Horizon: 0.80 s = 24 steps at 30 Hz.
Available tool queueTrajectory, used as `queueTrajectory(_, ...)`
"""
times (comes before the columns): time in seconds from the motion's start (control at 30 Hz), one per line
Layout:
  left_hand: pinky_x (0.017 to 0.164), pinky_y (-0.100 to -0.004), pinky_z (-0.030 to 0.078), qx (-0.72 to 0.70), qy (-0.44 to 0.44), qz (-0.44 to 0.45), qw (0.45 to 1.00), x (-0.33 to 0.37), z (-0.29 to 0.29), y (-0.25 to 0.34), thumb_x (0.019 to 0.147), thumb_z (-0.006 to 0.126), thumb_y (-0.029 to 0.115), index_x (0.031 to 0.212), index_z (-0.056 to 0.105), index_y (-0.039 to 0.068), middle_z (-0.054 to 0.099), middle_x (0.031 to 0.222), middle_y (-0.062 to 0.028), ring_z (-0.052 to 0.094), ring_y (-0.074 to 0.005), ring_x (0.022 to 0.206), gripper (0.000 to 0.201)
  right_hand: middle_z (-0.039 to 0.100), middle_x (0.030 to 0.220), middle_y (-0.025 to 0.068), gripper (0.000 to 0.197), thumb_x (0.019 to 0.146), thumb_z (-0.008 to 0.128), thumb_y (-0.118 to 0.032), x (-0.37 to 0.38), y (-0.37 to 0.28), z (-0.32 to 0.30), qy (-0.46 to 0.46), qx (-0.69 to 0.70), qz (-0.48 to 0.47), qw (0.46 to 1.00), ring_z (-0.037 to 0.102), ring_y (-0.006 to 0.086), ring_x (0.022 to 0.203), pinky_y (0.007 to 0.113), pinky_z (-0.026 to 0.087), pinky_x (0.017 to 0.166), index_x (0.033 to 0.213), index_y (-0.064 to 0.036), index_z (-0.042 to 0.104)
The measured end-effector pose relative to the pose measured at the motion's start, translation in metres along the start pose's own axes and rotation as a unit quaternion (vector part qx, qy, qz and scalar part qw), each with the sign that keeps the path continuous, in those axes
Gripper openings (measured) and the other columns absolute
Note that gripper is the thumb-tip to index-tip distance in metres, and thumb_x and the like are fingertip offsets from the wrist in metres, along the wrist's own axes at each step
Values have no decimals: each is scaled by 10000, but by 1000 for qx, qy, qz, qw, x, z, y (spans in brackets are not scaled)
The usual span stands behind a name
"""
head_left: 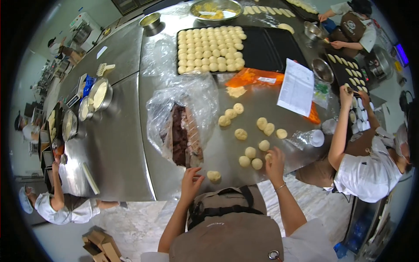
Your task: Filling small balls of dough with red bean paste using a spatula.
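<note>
My left hand (191, 181) is at the table's front edge, empty, with its fingers apart. Just right of it lies a slightly uneven dough piece (214, 176). In front of that hand, an open clear plastic bag (152, 131) holds a dark brown filling (179, 135). My right hand (276, 165) curls its fingers round a pale dough ball, mostly covered by them. Close to its left sits a cluster of smooth dough balls (250, 152). Farther back are joined, rougher dough lumps (265, 125) and several more pieces (240, 134).
Beyond them, a black tray (275, 48) carries rows of dough balls (209, 48). An orange bag (248, 77) and a paper sheet (297, 87) lie before it. Metal bowls (101, 94) stand left. A co-worker (371, 161) works close on my right, beside a clear plastic container (312, 138).
</note>
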<state>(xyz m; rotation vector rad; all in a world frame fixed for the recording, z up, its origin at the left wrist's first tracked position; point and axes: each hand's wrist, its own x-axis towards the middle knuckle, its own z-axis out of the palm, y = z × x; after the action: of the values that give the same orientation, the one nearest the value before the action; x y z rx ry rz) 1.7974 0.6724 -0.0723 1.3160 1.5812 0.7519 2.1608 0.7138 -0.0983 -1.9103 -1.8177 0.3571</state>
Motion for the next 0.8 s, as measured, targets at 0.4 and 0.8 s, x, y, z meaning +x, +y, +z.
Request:
queueTrajectory(0.4,737,-425,496,252,17,-14,968,20,63,-31,817,749,261,1002,586,2,582,985,-181,609,-344,850,357,601,994,141,257,860,627,-110,-16,-92,119,-333,262,-102,900,624,247,888,362,513,767,1098,-15,600)
queueTrajectory(0.8,926,-302,478,-387,-17,-55,920,-4,-13,-18,894,684,129,1190,574,18,616,1153,-57,569,-147,1105,335,610,1076,49,256,910,654,-77,23,-157,67,-522,524,186,647,607,143,979,265,509,844,1148,-20,578)
